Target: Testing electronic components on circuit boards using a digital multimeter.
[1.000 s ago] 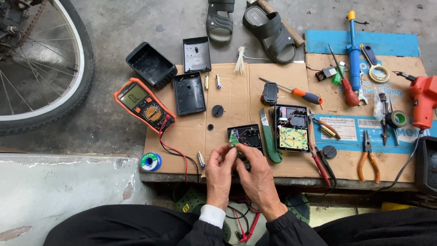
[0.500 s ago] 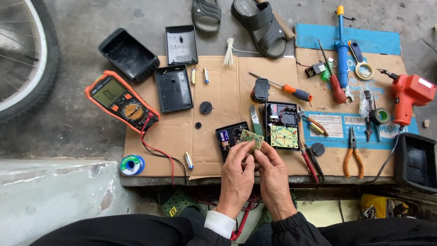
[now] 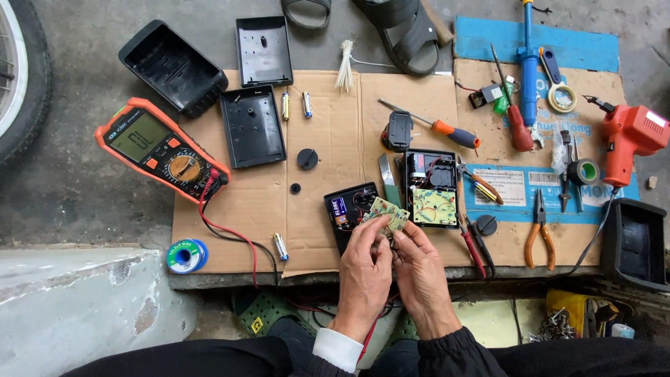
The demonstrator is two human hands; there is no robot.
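Cardboard (image 3: 328, 160) edge: hands (image 3: 391, 269) around circuit board (image 3: 388, 213).

Even, soft daylight; faint shadows; no glare; sharp focus throughout; slight wide-angle bending at edges.

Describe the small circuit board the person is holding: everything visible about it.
The small circuit board is a thin, roughly rectangular piece, pale tan-green with fine printed traces on the upturned face. It is tilted, lifted just above the cardboard, pinched at its lower edge by the left hand and right hand. It partly overlaps the open black case behind it.
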